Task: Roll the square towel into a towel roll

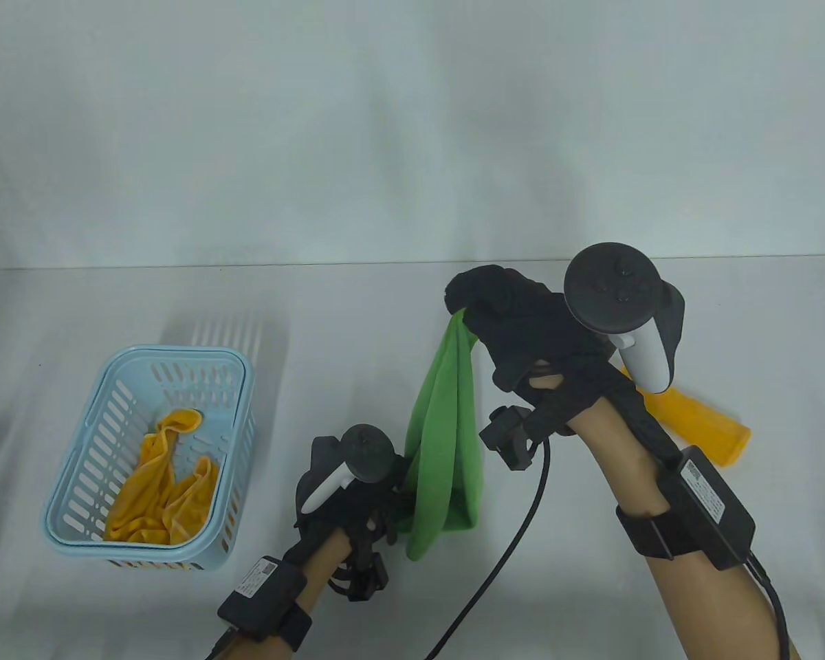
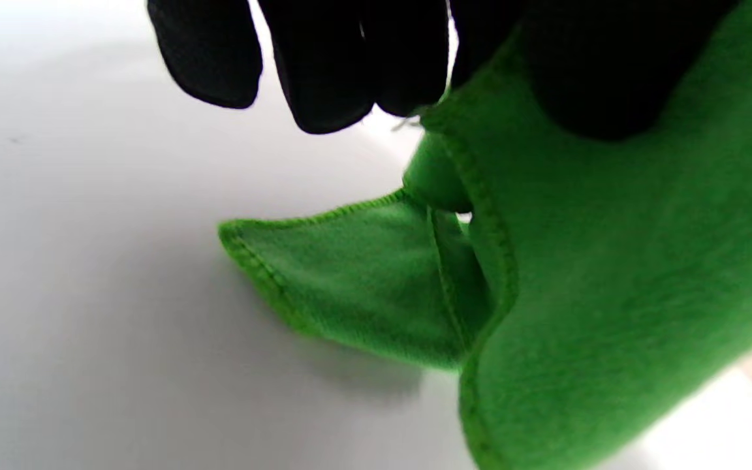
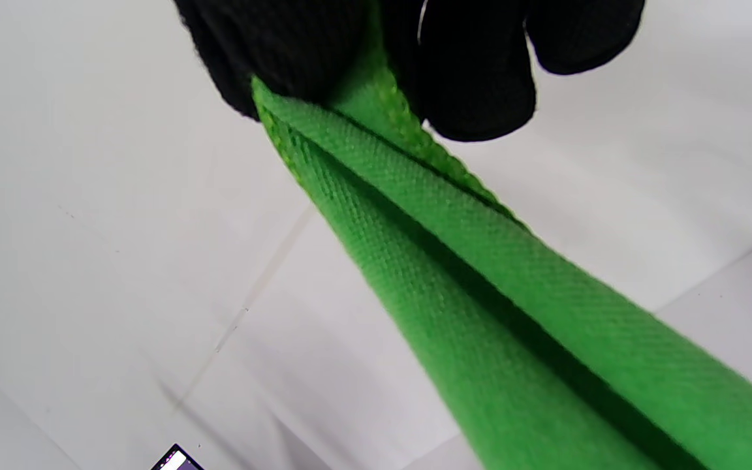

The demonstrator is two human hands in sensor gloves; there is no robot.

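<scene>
Green towel (image 1: 447, 440) hangs folded and unrolled between both hands above the desk (image 1: 591, 591): the right hand (image 1: 515, 323) pinches its top end up high, the left hand (image 1: 357, 495) grips the lower end near the desk. By my read, rolling hasn't begun; it needs laying flat first, though a yellow roll (image 1: 701, 426) already lies behind the right arm.

White table (image 1: 591, 605), blue basket (image 1: 82, 474) left, yellow roll (image 1: 708, 426) right
</scene>
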